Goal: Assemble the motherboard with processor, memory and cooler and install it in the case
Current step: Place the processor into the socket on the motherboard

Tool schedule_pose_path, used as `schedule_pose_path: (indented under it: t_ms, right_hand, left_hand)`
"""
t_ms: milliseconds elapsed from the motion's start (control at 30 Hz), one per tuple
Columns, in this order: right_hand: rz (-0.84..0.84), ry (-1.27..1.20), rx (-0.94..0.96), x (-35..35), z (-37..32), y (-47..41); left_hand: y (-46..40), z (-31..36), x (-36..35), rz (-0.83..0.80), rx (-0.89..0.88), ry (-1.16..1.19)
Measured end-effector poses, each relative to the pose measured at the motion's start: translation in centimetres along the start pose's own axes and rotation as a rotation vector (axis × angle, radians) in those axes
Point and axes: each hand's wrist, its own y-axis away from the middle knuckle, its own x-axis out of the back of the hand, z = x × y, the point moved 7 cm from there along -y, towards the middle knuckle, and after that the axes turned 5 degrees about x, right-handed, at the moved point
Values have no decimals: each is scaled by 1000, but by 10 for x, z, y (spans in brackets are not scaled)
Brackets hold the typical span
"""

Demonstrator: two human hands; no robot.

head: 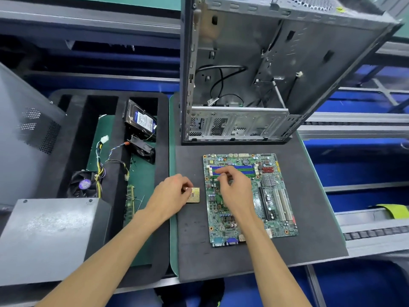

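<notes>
A green motherboard lies flat on the dark mat, with blue and green memory slots near its far edge. My left hand pinches the processor, gold contacts up, just left of the board. My right hand hovers with curled fingers over the board's socket area, which it hides; what the fingers touch cannot be made out. The open metal case stands upright behind the board. A cooler fan and a memory stick lie in the foam tray at left.
The black foam tray also holds a hard drive, a small black fan and wired connectors. A grey power supply box sits at the near left. A conveyor with rails runs along the right.
</notes>
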Motion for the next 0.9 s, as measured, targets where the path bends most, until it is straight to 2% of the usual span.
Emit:
schedule_pose_path:
  t_ms: [233,333,467,567,667,800,900]
  right_hand:
    - [-6,-23,40,10,5,-5]
    - [9,-13,52,26,10,-8]
    - [43,30,46,51,24,-13]
    - [44,69,48,67,34,-12]
    - [-72,140,50,73,46,-7]
    - [-379,196,-7,61,67,9]
    - [-425,260,36,56,68,16]
  left_hand:
    - [2,4,1,48,26,-71]
    - [4,14,8,116,13,-19]
    - [5,53,3,115,-94,68]
    - [7,85,-15,76,-218,45]
    - [7,101,-38,60,-274,-48]
    - [7,105,-64,45,-266,-152]
    - [8,104,-69,81,-239,-148]
